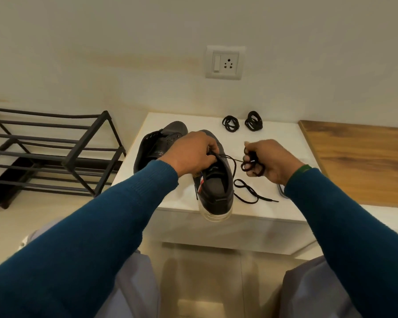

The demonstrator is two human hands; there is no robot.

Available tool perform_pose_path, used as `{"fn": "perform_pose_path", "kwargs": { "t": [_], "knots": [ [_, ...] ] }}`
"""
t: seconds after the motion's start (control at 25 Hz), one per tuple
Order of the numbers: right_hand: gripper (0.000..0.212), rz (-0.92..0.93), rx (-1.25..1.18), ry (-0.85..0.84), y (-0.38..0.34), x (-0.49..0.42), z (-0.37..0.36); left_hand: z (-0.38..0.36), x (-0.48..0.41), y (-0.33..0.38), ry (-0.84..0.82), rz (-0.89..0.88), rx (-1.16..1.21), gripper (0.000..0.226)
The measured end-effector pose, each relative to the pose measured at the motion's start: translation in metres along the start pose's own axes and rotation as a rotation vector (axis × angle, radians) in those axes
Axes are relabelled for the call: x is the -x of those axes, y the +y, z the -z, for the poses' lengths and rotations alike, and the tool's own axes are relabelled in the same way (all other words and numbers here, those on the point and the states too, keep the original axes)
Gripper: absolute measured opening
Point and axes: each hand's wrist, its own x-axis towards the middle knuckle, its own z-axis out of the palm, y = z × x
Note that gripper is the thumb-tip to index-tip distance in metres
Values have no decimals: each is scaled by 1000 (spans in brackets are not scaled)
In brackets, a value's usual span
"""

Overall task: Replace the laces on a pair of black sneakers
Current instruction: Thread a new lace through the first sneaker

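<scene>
— While the left hand (191,152) curls over the near sneaker (216,187), what does it have hold of?

— Its fingertips are pinched tight on the black lace (234,159) just where the lace comes off the shoe's upper; the palm covers the eyelets, so I cannot tell which one the lace leaves.

— And the right hand (269,161)?

— Clenched round a bunch of loops of that same lace; it hangs above the tabletop (285,143), to the right of the shoe; a short, fairly taut run of lace joins the two hands; a green band (305,168) shows at the wrist where the blue sleeve (345,226) ends.

— Where does the rest of the lace go?

— Down onto the white tabletop; it lies in a loose loop near the front edge, just right of the sneaker's heel, with its tip pointing toward the right edge.

— How does the shoe itself sit?

— Toe toward the wall; the heel and its pale sole overhang the front edge; the second sneaker (156,143) lies just beside it along the left edge, farther back; whether the two touch is hidden by the left hand.

— Anything else up there?

— Two coiled laces (230,123) side by side near the back edge, apart from each other and from both shoes.

— And around it?

— A black metal rack (55,152) stands on the floor to the left; a wooden surface (359,161) adjoins the right edge; a wall socket (224,62) with a switch sits above the back edge.
</scene>
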Motion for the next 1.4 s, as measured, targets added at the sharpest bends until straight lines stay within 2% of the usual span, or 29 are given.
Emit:
{"fn": "perform_pose_path", "kwargs": {
  "t": [0.08, 0.2, 0.32, 0.4, 0.48, 0.52, 0.6, 0.64, 0.72, 0.8, 0.96, 1.08, 1.16, 1.24, 1.32, 1.4],
  "knots": [
    [19, -141, 149, -25, 16, 3, -8, 1, 0, -1, 1, -6, -6, 18],
    [24, -187, 430, -40, 41, 8, -26, 2, 0, -4, -18, 1, 28, 18],
    [24, -27, 553, 32, 51, 0, -33, 3, 0, -4, -24, 1, 28, 19],
    [24, 90, 470, 140, 50, -8, -31, 4, -1, -4, -27, 10, 32, 18],
    [27, 122, 389, 120, 45, -10, -29, 4, -3, -4, -19, 13, 30, 18],
    [30, 117, 437, 63, 42, -11, -26, 4, -3, -4, -15, 12, 27, 18],
    [36, 117, 685, -24, 32, -13, -16, 4, -2, -4, -14, 5, 22, 18],
    [35, 150, 832, -1, 25, -15, -8, 4, -2, -4, -15, 2, 25, 18],
    [21, 280, 1073, 176, 12, -23, 12, 4, -2, -6, -25, 9, 50, 18],
    [20, 343, 1315, 307, 7, -32, 29, 5, -2, -6, -33, 15, 76, 19],
    [16, 172, 1819, 231, 20, -49, 28, 7, 1, -5, -49, 20, 75, 23],
    [15, 226, 1922, 214, 32, -53, 22, 9, 3, -4, -68, 47, 93, 27],
    [10, 299, 1924, 242, 29, -52, 22, 10, 5, -3, -82, 64, 105, 32],
    [9, 431, 1732, 333, 17, -51, 28, 11, 5, -2, -75, 122, 123, 37],
    [21, 496, 1171, 383, -7, -43, 36, 11, 6, -3, -82, 222, 134, 34],
    [27, 441, 441, 185, -24, -29, 40, 12, 8, -3, -116, 306, 230, 30]
  ]
}}
